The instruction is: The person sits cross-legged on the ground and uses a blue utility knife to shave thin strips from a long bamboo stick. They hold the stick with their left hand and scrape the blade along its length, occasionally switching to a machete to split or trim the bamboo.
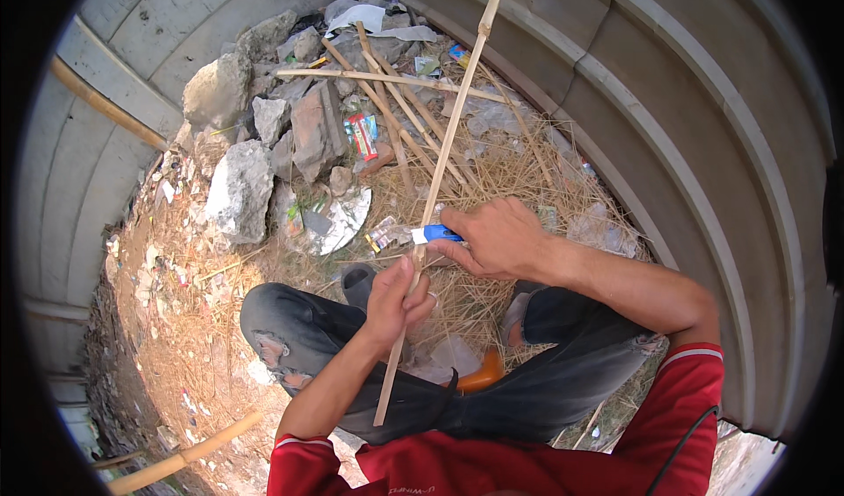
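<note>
A long bamboo stick [440,166] is gripped in the closed left hand [397,301] near its lower part, above the knees. A blue-and-white cutter [437,234] is held closed in the right hand [497,237] and pressed against the stick. A red-and-green wrapper [361,134] lies among rubble [264,144]; a round silver foil lid [338,223] rests on straw [492,179].

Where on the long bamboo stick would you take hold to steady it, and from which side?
Grip the bamboo stick on its bare stretch just above the blue-handled knife, coming from the left. The left hand already holds lower, and the right hand and knife occupy the right.
</note>
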{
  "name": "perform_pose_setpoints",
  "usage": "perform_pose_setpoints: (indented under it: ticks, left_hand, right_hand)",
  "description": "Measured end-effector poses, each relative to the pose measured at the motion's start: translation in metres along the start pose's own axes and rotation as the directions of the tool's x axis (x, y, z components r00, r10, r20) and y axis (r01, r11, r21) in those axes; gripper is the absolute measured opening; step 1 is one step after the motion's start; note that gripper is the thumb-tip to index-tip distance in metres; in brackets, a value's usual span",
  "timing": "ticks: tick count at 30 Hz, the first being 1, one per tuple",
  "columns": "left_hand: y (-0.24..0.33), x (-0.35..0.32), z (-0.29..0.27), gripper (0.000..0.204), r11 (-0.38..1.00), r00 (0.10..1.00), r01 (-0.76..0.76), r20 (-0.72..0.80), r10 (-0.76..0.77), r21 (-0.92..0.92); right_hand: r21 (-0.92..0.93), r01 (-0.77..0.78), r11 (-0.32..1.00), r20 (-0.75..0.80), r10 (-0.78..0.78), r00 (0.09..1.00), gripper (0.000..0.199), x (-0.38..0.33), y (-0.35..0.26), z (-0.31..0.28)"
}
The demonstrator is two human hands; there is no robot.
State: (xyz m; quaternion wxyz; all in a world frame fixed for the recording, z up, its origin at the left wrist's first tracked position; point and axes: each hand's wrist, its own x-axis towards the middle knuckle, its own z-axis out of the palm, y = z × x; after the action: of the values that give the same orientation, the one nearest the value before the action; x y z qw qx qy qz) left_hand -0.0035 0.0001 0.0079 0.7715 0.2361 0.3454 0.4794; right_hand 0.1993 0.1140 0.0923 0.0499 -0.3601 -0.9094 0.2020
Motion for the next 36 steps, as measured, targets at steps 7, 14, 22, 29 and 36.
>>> perform_pose_setpoints:
  ticks: [7,14,22,29,36]
  left_hand:
    - [0.003,0.001,0.007,0.048,0.995,1.000,0.008,0.029,-0.011,0.097]
    - [0.004,-0.002,0.001,0.059,0.993,0.998,-0.021,0.061,0.014,0.119]
    - [-0.001,-0.001,-0.011,0.063,0.995,0.998,-0.031,0.060,0.025,0.100]
    - [-0.009,-0.006,-0.010,0.063,0.987,0.988,0.026,0.146,-0.050,0.159]
    - [-0.006,-0.003,-0.008,0.064,0.989,0.989,-0.023,0.148,0.001,0.146]
  right_hand:
    - [0.050,-0.086,0.995,-0.137,0.092,0.986,0.044,0.008,0.028,-0.007]
    - [0.041,-0.042,0.998,-0.156,0.047,0.987,0.044,0.011,0.033,0.011]
    - [0.005,-0.004,1.000,0.053,0.004,0.999,0.041,-0.006,-0.008,0.015]
    - [0.145,-0.415,0.898,-0.444,0.434,0.784,0.056,0.025,0.137,-0.044]
    - [0.237,-0.359,0.903,-0.501,0.430,0.751,0.057,-0.003,0.144,-0.057]
